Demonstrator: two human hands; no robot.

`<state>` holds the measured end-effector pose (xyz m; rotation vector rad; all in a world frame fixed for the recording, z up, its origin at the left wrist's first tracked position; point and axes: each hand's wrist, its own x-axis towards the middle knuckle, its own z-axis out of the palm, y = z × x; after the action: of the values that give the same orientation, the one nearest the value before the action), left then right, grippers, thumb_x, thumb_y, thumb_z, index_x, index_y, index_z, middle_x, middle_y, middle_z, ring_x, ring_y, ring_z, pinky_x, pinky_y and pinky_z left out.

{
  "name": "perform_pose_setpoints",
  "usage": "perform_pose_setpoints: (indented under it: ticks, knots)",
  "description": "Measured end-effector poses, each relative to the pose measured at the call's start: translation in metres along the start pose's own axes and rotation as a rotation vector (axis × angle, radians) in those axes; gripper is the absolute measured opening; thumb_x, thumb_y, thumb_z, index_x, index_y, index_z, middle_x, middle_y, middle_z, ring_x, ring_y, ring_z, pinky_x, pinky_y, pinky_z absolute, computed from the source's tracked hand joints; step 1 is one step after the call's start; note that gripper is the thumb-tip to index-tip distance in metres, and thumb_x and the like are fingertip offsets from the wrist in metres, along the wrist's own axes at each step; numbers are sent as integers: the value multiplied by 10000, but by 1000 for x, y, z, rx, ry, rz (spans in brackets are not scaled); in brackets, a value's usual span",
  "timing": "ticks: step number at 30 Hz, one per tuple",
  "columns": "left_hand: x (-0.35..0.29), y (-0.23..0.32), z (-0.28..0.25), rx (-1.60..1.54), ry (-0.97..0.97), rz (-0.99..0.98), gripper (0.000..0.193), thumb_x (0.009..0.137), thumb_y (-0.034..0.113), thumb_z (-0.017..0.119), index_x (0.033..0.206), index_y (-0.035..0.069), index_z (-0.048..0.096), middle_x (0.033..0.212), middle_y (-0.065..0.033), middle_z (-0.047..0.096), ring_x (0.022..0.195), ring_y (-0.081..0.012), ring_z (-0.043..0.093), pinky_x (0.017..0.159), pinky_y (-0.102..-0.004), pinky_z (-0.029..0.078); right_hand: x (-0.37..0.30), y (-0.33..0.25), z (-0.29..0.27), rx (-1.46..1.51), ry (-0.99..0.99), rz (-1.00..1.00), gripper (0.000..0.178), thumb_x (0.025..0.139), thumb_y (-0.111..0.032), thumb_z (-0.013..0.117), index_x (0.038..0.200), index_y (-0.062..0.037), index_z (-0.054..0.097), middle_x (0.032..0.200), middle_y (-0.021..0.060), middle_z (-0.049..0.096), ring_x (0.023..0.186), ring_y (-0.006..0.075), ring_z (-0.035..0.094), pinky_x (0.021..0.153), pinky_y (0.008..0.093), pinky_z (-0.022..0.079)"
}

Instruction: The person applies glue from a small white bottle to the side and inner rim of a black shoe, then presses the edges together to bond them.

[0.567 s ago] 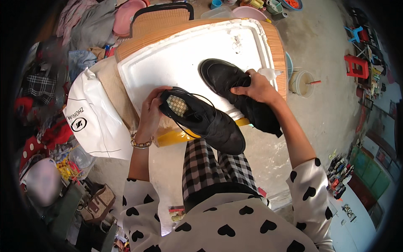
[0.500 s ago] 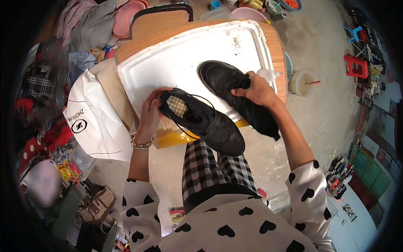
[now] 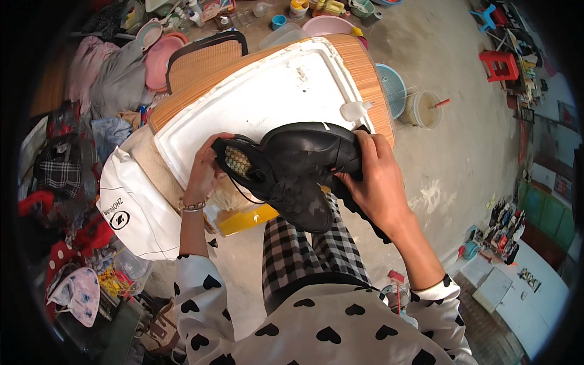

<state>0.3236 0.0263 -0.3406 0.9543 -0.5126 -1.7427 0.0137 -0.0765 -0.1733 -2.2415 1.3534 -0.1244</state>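
Note:
My left hand (image 3: pixel 207 167) is closed on the heel of a black lace-up shoe (image 3: pixel 292 198), whose patterned insole faces up and whose toe points toward my legs at the right. A second black shoe (image 3: pixel 307 146) is gripped by my right hand (image 3: pixel 378 179) and tipped onto its side, with part of its sole edge turned up. The two shoes overlap and appear to touch. Both are held over the near edge of a white foam lid (image 3: pixel 237 97). A small whitish bottle (image 3: pixel 354 110) lies on the lid's right rim.
The lid rests on a wood-slat surface (image 3: pixel 365 73). A white printed bag (image 3: pixel 137 204) hangs at its left. To the right stand a bucket with murky liquid (image 3: pixel 423 109), a blue basket (image 3: pixel 392 91) and a red stool (image 3: pixel 499 66). Piled clothes (image 3: pixel 115 79) fill the left side.
My right hand has turned its shoe onto its side and brought it against the left shoe. The left hand keeps its hold on the heel. The whole view has shifted slightly.

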Motion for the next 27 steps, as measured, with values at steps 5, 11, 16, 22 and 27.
perform_pose_setpoints:
  ticks: [5,11,16,22,27]
  knots:
    - [10,10,22,186,175,-28,460,965,391,451,1212,5,491,976,-32,611,756,-52,606,602,-152,524,-15,6,-8,68,31,62,634,674,-107,767,1201,28,441,1036,212,503,954,393,532,776,428,479]
    - [13,9,11,159,67,-1,468,962,398,434,1217,8,481,1072,-64,603,903,-98,632,752,-236,567,-29,17,-11,216,75,147,630,679,-136,787,1191,40,465,1039,229,532,928,414,553,784,423,468]
    - [9,17,11,112,-59,-15,373,1007,290,359,1230,12,467,1097,-80,595,941,-118,628,777,-268,570,-39,18,-15,234,57,155,592,686,-103,778,1174,50,480,1017,232,545,934,417,555,781,427,470]
    - [11,14,13,115,-4,-3,367,1013,244,329,1262,15,471,1072,-51,595,826,-53,580,698,-185,521,-54,34,-14,465,63,308,582,696,-77,790,1168,94,494,1054,186,596,954,247,589,841,327,473]
    - [11,10,9,141,5,-7,401,1015,215,296,1335,-2,404,1186,-101,551,1074,-154,562,937,-306,484,-65,35,-14,527,59,347,576,707,-75,789,1173,89,494,1026,162,614,930,199,589,826,305,478]
